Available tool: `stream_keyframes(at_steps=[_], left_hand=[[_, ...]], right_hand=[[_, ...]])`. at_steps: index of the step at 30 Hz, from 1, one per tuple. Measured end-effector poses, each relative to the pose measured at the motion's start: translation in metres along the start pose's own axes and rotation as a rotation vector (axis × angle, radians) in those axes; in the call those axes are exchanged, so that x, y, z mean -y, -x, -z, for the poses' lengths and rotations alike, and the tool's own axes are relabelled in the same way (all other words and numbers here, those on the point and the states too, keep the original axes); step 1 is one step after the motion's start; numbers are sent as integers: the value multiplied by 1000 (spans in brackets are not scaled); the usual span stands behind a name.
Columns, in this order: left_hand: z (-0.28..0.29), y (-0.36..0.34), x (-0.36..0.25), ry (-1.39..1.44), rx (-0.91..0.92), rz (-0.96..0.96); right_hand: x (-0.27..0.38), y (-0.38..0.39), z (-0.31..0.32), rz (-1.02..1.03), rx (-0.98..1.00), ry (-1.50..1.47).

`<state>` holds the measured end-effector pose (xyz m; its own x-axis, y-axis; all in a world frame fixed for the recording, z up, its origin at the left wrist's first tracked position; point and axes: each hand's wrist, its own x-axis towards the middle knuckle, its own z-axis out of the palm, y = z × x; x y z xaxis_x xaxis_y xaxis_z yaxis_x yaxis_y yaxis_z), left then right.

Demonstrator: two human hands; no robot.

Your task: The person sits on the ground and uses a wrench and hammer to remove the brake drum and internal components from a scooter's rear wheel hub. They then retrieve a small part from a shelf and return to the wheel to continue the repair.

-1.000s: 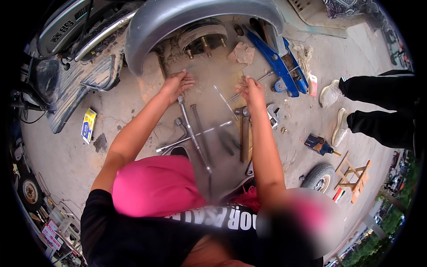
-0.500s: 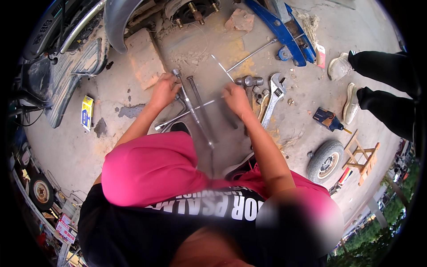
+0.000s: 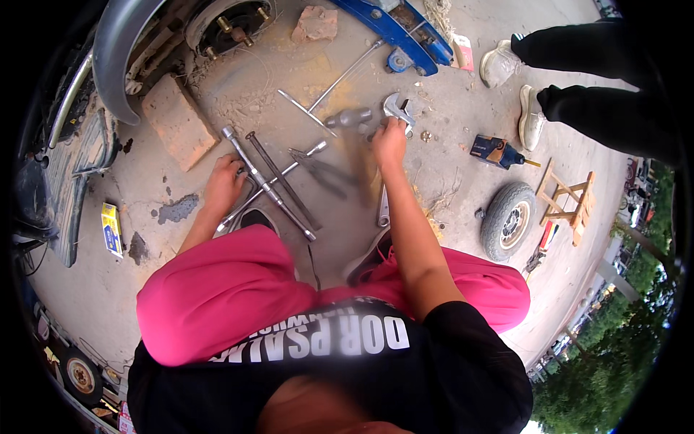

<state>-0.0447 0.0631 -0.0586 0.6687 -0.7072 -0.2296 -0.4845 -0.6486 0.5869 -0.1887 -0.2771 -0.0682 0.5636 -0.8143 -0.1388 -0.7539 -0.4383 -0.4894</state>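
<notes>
In the head view, your right hand covers the adjustable wrench, just right of centre; your left hand sits beside the cross wrench. Whether either hand's fingers grasp anything, I cannot tell; a loose hold could drop steel onto your shoe.

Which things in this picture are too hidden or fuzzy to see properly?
All in the head view:
Adjustable wrench: partly hidden by the right hand, so the grip is unclear.
Left hand: it hides whatever is under its own fingers.
Hammer: blurred.
Blue jack: cut off by the top edge.
Standing person: upper body cut off by the right edge.
</notes>
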Motion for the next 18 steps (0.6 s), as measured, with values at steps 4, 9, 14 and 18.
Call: stream_keyframes(at_steps=[4,9,14,18], left_hand=[[-8,-6,-9,5,3,0],[-8,-8,-10,-14,-8,0],[7,-12,-3,58,-158,1],[17,-23,-14,162,-197,16]], right_hand=[[-73,-20,12,-107,-212,-25],[-144,-30,21,-11,-170,162],[-123,-48,20,-162,-180,-167],[-16,-53,13,-437,208,-1610]])
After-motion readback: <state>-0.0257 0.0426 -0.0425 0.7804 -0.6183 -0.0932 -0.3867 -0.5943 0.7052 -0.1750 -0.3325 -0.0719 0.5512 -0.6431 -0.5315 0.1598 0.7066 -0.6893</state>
